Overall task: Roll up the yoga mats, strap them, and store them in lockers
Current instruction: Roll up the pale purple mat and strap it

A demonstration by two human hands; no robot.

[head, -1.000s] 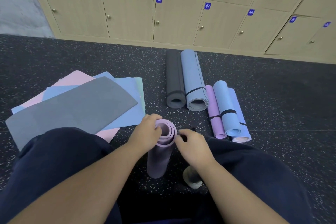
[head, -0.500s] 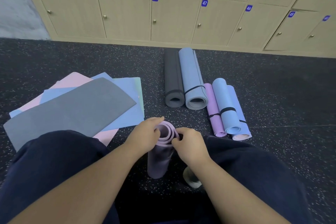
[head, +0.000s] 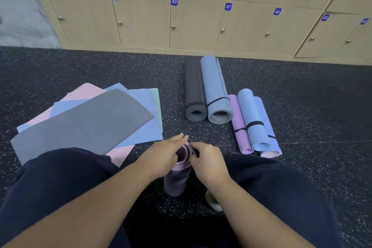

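Note:
A rolled purple mat stands on end on the floor between my knees. My left hand lies against the left side of its top, fingers stretched out straight past the rim. My right hand pinches at the right side of the rim, where a dark band that looks like a black strap crosses the top of the roll. The roll's upper end is partly hidden by both hands.
Several rolled, strapped mats lie ahead: dark grey, grey-blue, purple, blue. A stack of flat mats topped by a grey one lies to the left. Closed numbered lockers line the wall. A grey shoe shows under my right arm.
My left fingers have straightened from a curl round the roll's top. My right hand has moved in to the rim, and a dark band now shows across the roll's top.

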